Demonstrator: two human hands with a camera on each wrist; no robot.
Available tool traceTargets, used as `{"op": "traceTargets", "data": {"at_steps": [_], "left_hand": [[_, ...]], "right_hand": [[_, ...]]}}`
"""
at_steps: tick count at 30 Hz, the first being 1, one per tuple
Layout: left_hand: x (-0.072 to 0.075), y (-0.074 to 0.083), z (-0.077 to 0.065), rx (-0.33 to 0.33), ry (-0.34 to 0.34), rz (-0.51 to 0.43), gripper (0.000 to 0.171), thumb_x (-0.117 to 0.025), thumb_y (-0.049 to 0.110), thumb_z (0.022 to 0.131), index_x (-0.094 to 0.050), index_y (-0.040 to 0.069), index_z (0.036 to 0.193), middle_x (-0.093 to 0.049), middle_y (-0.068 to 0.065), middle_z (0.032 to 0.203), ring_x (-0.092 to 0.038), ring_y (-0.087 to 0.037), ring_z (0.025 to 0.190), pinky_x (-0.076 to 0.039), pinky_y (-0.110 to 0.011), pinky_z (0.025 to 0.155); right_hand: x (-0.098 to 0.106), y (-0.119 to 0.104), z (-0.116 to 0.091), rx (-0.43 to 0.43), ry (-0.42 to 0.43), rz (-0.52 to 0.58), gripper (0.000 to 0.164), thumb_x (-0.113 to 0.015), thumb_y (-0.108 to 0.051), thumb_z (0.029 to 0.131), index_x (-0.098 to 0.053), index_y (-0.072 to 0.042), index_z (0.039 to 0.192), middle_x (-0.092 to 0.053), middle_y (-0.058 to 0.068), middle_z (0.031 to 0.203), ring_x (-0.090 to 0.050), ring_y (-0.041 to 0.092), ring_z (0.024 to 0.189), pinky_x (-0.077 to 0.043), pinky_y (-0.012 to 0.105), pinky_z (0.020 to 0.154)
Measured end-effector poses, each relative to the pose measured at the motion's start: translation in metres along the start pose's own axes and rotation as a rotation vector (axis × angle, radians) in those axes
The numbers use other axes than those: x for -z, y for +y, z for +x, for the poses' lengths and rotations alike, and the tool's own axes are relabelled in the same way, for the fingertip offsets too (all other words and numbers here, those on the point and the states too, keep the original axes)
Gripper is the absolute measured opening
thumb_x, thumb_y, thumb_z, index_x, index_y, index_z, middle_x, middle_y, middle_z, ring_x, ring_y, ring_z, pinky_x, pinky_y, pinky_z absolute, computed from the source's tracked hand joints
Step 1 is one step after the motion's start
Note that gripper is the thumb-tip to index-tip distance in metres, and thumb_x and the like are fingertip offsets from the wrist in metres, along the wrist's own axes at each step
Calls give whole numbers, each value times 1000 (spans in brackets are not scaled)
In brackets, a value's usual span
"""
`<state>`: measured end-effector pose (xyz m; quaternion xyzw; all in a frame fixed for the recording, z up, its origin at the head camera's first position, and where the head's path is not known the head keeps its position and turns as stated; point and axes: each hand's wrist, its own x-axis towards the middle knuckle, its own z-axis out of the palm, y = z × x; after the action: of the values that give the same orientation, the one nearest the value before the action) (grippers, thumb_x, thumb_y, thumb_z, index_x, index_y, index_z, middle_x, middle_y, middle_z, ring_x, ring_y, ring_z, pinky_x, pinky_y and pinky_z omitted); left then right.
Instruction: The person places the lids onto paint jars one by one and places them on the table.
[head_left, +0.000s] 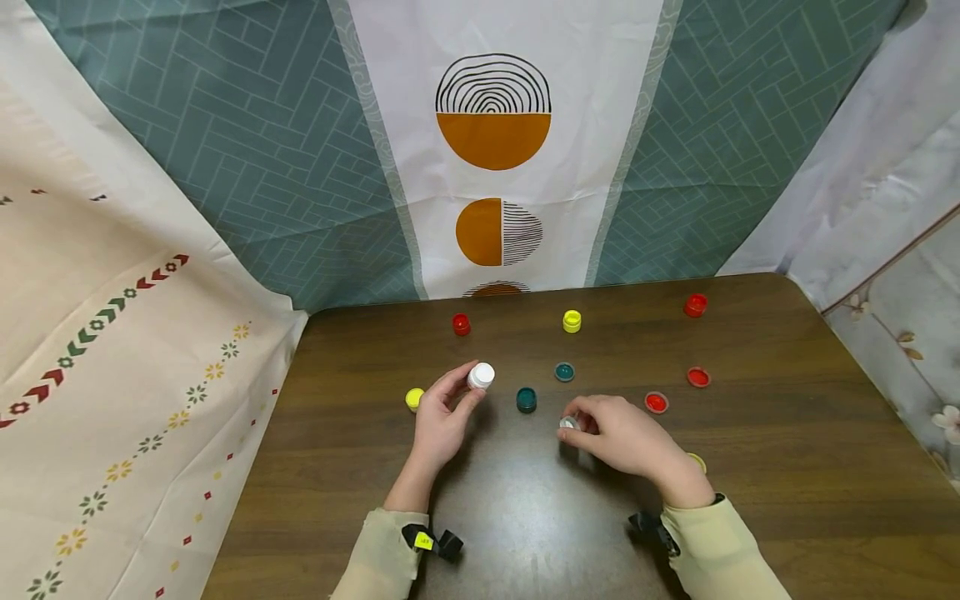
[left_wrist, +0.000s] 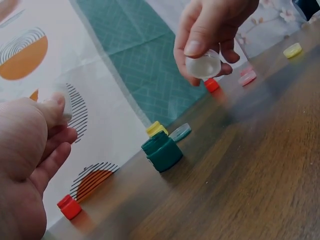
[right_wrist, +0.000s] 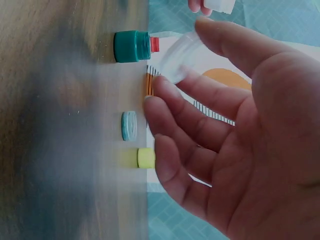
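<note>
My left hand (head_left: pixel 441 427) pinches a small white jar (head_left: pixel 481 377) between thumb and fingers, above the table. In the left wrist view that jar is mostly hidden behind the thumb. To the right, my right hand (head_left: pixel 626 437) holds a round translucent lid (left_wrist: pixel 204 66) by its rim, whitish inside, tilted and off the table. The lid and the white jar are apart. An uncovered dark green jar (head_left: pixel 527 400) stands on the table between the hands, with a green lid (head_left: pixel 564 372) lying behind it. Beside the left hand is a yellow jar (head_left: pixel 414 399), partly covered by the fingers.
Along the far side of the brown table (head_left: pixel 345 500) stand a red jar (head_left: pixel 461 324), a yellow jar (head_left: pixel 572 321) and another red jar (head_left: pixel 695 305). Two red lids (head_left: pixel 656 402) lie at the right. A yellow lid (head_left: pixel 697 461) shows partly behind the right wrist.
</note>
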<state>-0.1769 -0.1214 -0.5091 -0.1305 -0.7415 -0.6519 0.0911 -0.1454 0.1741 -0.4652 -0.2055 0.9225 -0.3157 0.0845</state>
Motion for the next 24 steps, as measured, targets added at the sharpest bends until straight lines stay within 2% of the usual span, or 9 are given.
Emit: {"op": "traceTargets", "data": {"at_steps": [3, 7, 10, 12, 14, 19, 21, 24], "left_hand": [[0, 0, -1, 13, -1, 3, 45, -76, -1, 97, -68, 3, 142, -70, -11, 137, -68, -28, 122, -53, -25, 102], [0, 0, -1, 24, -8, -8, 48, -75, 0, 99, -63, -1, 145, -70, -13, 137, -68, -27, 120, -53, -24, 101], [-1, 1, -1, 30, -12, -29, 46, -75, 1, 99, -63, -2, 143, -72, -13, 134, -69, -25, 116, -55, -25, 100], [-1, 2, -1, 36, -13, -45, 43, -74, 1, 99, -64, -1, 141, -73, -13, 132, -70, -22, 115, -55, -26, 99], [-2, 3, -1, 39, -14, -54, 40, -74, 0, 99, -65, -1, 138, -73, -13, 131, -70, -21, 115, -55, -27, 98], [-3, 2, -1, 31, -18, -49, 38, -72, -2, 100, -65, -1, 138, -73, -15, 130, -70, -19, 114, -56, -25, 96], [-2, 3, -1, 30, -22, -49, 38, -71, -2, 101, -65, -1, 139, -72, -15, 130, -69, -18, 114, -56, -25, 96], [-2, 3, -2, 29, -28, -54, 39, -71, -2, 101, -65, -1, 139, -72, -15, 130, -69, -18, 114, -56, -25, 95]], "right_hand": [[-1, 0, 1, -12, 32, 29, 20, -75, -36, 101, -73, -18, 110, -60, -12, 84, -56, 6, 74, -49, 29, 67], [-2, 2, 2, 17, 97, 42, 28, -74, -31, 103, -74, -17, 128, -60, -10, 91, -59, 14, 83, -49, 32, 72], [-2, 3, 3, 36, 146, 41, 36, -73, -29, 104, -71, -16, 139, -64, -8, 103, -63, 20, 95, -53, 36, 80], [-2, 2, 4, 34, 175, 54, 37, -74, -28, 104, -71, -15, 138, -67, -5, 112, -65, 22, 101, -55, 40, 84], [-2, 1, 5, 32, 209, 67, 35, -77, -26, 102, -72, -14, 134, -69, -4, 117, -65, 23, 104, -56, 40, 82], [2, -3, 9, 34, 282, 100, 29, -85, -21, 94, -70, -14, 119, -69, -3, 109, -66, 28, 97, -51, 32, 70], [2, -4, 10, 39, 301, 115, 32, -85, -18, 94, -69, -12, 121, -69, -1, 109, -66, 28, 96, -51, 31, 71], [2, -5, 11, 42, 315, 132, 40, -84, -15, 95, -68, -8, 131, -68, 4, 117, -65, 28, 96, -52, 31, 72]]}}
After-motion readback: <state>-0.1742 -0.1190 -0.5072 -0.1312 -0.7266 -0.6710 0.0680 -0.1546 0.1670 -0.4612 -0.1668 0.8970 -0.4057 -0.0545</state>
